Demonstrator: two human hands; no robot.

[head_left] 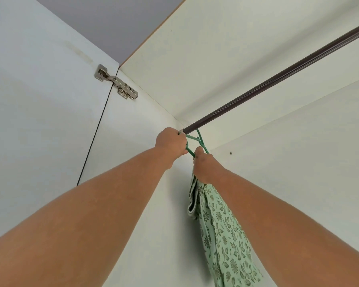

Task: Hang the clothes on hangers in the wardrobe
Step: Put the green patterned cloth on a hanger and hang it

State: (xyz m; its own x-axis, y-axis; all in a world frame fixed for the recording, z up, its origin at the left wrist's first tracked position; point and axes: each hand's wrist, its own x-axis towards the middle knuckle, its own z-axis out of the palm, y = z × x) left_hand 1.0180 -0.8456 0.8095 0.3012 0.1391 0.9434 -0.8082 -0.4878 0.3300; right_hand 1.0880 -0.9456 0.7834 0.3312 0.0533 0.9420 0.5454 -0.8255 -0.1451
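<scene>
Wardrobe corner: rod (278,79) runs up-right; left hand (170,142) grips hanger (200,141) at its end, right hand (203,166) pinches hanger and cloth (226,235) just below.

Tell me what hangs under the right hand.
Under the right hand a green floral garment hangs down beside the forearm. Green hanger struts show above the hand; where garment meets hanger is covered by the fingers.

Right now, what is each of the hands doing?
Left hand: gripping the green hanger at the rail.
Right hand: holding the hanger and floral garment.
</scene>
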